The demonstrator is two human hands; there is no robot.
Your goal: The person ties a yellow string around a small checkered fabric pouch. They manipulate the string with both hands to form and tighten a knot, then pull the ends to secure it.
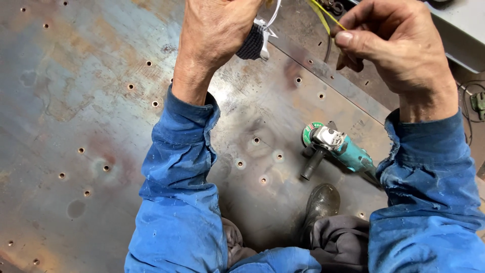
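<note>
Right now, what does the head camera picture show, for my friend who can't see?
Two raised hands: the left hand grips a dark knitted cloth, the right hand pinches a yellow strip. Below, a teal angle grinder lies on a drilled steel plate.

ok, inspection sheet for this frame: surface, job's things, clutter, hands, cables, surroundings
Surface: rusty steel plate, drilled holes across it.
Job's things: dark knitted piece with white tag; thin yellow strand.
Clutter: teal angle grinder lying on the plate.
Hands: left hand closed on the knitted piece; right hand pinches the yellow strand with its fingers.
Cables: dark cable at right edge.
Surroundings: black boot, blue sleeves, grey metal part top right.
</note>
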